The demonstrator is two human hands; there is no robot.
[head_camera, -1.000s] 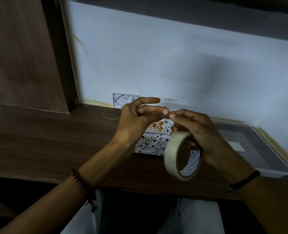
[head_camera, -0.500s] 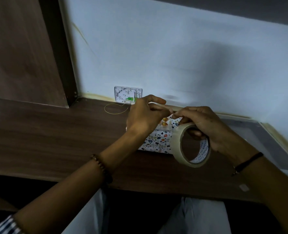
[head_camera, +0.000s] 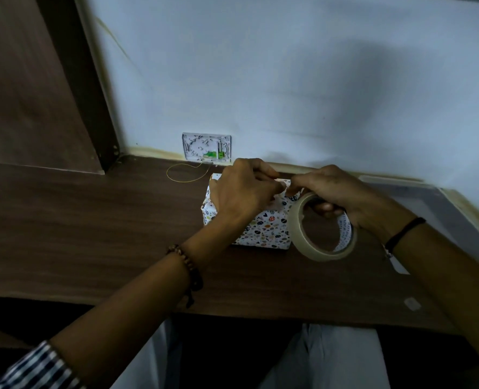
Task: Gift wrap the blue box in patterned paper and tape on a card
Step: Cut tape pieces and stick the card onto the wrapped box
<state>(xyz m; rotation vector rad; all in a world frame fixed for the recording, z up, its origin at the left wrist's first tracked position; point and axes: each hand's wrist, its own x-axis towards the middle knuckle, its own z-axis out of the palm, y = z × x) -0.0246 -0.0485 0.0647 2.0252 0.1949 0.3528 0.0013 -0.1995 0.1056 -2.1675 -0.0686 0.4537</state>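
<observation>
Just beneath both hands sits the box; the left hand curls over its top, its hold unclear; the right hand grips the tape beside it.

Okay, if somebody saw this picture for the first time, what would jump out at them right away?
A small box wrapped in white patterned paper sits on the dark desk near the wall. Over it, the right hand holds a big tape roll at the box's right end, and the left hand seems to pinch the tape's loose end above the top.
</observation>
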